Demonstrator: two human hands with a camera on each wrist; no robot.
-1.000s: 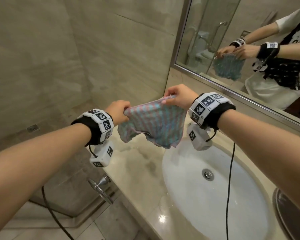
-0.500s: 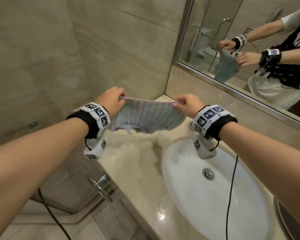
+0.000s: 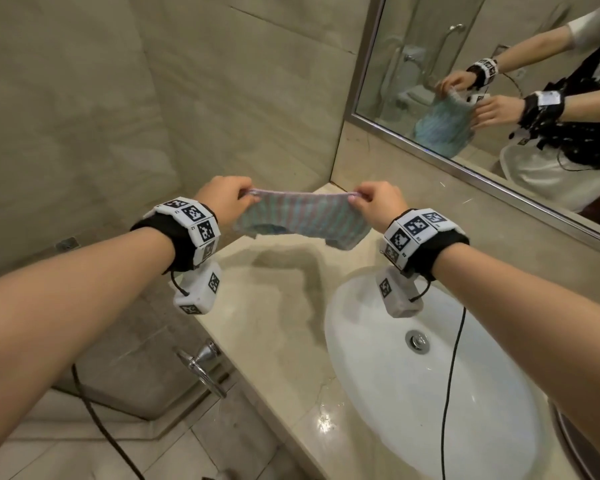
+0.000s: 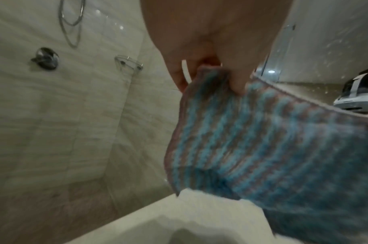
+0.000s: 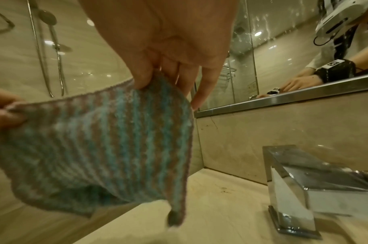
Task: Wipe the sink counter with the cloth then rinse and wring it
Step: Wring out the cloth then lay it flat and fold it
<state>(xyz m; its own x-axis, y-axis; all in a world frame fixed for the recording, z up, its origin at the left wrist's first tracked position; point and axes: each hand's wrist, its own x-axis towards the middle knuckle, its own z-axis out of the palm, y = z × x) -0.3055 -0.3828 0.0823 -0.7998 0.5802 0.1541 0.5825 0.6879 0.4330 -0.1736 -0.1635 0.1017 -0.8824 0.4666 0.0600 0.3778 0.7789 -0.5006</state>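
Note:
A pink-and-blue striped cloth (image 3: 302, 218) hangs stretched between both hands above the far left end of the beige marble counter (image 3: 274, 327). My left hand (image 3: 227, 199) pinches its top left corner (image 4: 210, 74). My right hand (image 3: 374, 200) pinches the top right corner (image 5: 155, 82). The cloth (image 4: 272, 140) droops in the middle, its lower edge just above the counter (image 5: 220, 214). The cloth (image 5: 107, 145) looks spread flat, top hem taut. The white oval sink (image 3: 430, 386) lies to the right, below my right wrist.
A chrome square faucet (image 5: 300, 189) stands at the back of the counter, right of the cloth. The mirror (image 3: 482, 81) runs along the back wall. A tiled wall closes the left end. A chrome door handle (image 3: 201, 365) sticks out below the counter edge. A black cable (image 3: 451, 375) crosses the sink.
Both hands moved apart and lowered toward the counter's far end. The cloth, bunched and hanging a second ago, is now pulled out wide with a straight top hem.

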